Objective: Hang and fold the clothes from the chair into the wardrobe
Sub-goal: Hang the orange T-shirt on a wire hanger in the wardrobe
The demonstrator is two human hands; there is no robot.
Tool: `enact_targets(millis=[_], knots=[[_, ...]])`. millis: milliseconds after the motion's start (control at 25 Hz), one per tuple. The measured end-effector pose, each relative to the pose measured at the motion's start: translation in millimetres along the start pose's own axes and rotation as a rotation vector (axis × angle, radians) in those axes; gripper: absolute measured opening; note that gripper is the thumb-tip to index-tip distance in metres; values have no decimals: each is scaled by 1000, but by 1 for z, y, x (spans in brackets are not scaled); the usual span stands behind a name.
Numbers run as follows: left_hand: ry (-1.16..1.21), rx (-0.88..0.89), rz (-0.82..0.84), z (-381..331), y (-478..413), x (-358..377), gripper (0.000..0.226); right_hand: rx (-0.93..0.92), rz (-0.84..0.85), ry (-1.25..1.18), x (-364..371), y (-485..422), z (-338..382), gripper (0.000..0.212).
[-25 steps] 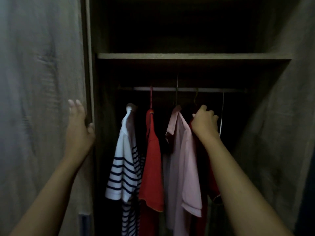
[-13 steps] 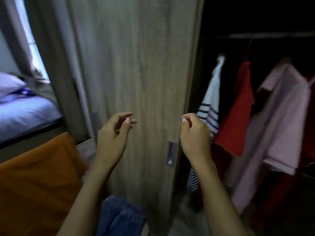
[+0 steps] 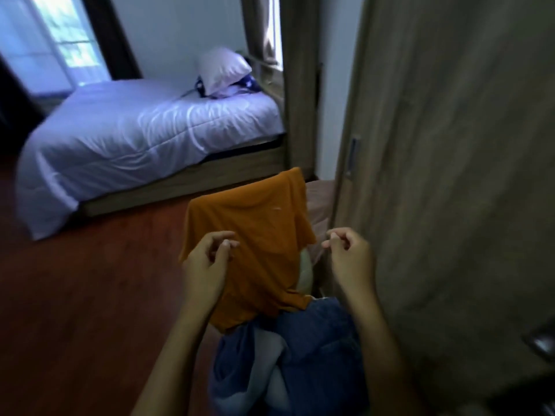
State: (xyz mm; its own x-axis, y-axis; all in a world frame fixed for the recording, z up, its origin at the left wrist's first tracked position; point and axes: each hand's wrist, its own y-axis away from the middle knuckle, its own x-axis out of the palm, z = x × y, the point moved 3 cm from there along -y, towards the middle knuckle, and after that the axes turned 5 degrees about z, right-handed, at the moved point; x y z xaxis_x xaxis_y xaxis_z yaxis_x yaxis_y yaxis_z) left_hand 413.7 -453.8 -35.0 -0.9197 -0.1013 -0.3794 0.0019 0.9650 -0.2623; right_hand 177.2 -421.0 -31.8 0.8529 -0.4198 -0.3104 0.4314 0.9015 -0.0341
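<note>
Your left hand [image 3: 207,265] hovers in front of the orange cotton T-shirt [image 3: 258,232], fingers loosely curled and grasping nothing. Your right hand [image 3: 351,259] is likewise released, just beside the shirt's right edge. The shirt hangs draped (its support is hidden) above crumpled blue denim jeans [image 3: 318,340], near the grey-brown wooden wardrobe door [image 3: 450,175]. Beyond lies a white-quilted bed [image 3: 135,139].
</note>
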Motion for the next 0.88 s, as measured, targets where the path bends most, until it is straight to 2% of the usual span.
enact_targets(millis=[120, 280, 360, 440, 520, 640, 760, 840, 880], knots=[[-80, -155, -167, 32, -41, -7, 18, 58, 73, -69, 37, -57, -9, 15], [-330, -226, -232, 67, -105, -7, 37, 138, 132, -55, 81, -135, -23, 20], [-454, -280, -179, 82, -136, -5, 54, 195, 141, -136, 100, -168, -27, 31], [-502, -411, -65, 98, -157, -2, 70, 274, 160, -280, 116, -196, -29, 49], [-542, -513, -12, 114, -168, -4, 68, 303, 181, -325, 130, -217, -31, 58], [-721, -527, -73, 127, -173, -17, 39, 251, 121, -182, 137, -235, -36, 37], [-829, -502, -84, 124, -172, -19, 22, 146, 106, -25, 142, -244, -36, 13], [-777, -398, 0, 115, -168, -16, 25, 114, 135, 11, 139, -241, -32, 9], [-689, -338, 97, 111, -164, -14, 32, 119, 157, 7, 135, -237, -29, 9]])
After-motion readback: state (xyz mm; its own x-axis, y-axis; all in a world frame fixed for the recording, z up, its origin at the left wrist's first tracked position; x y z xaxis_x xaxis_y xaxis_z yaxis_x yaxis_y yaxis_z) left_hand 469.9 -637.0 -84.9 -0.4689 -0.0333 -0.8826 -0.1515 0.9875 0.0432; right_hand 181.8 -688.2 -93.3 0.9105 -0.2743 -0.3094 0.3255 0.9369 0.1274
